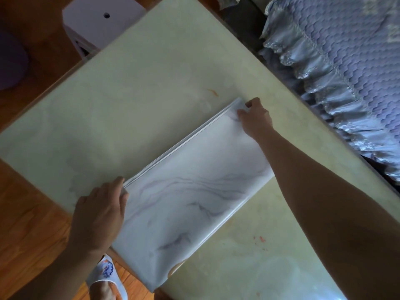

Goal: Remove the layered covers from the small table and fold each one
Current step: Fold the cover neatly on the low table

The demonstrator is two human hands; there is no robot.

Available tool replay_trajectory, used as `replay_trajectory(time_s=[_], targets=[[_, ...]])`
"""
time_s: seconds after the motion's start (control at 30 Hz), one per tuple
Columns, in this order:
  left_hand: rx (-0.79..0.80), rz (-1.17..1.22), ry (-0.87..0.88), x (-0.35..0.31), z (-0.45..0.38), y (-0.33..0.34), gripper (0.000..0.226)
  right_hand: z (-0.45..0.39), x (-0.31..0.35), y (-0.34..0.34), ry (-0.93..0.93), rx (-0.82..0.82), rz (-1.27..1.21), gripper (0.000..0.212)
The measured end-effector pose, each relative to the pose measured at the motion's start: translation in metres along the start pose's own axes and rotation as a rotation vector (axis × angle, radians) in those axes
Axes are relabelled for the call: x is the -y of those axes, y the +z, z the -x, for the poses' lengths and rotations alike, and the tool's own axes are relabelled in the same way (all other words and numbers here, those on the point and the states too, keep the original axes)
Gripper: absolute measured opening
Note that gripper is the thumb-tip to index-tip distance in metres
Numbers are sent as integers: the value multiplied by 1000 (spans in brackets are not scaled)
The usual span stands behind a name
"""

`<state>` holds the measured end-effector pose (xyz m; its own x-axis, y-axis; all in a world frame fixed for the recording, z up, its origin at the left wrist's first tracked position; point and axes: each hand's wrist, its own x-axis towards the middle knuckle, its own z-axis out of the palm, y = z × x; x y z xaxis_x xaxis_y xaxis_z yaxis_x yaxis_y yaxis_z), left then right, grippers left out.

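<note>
Head view showed the marble-print cover (190, 198), folded into a strip, lying on the counter (121, 105), left hand (99, 215) and right hand (255, 118) each pinching a far corner in closed grip, apparently aligning the layered edges.

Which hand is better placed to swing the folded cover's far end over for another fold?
Probably the right hand: it pinches the marbled cover's far corner, while the left hand holds the near end.

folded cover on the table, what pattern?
White with grey marble-like veins; the folded cover shows clearly in the head view.
</note>
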<state>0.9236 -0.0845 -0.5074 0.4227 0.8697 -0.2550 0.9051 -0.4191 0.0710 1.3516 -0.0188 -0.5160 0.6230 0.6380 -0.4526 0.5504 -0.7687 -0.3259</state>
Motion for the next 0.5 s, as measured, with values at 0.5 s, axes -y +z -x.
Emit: replay_trajectory(time_s=[0.5], targets=[[-47,155,-187,12,43,23,58,-7,3,25,-28,-221,-384,8]])
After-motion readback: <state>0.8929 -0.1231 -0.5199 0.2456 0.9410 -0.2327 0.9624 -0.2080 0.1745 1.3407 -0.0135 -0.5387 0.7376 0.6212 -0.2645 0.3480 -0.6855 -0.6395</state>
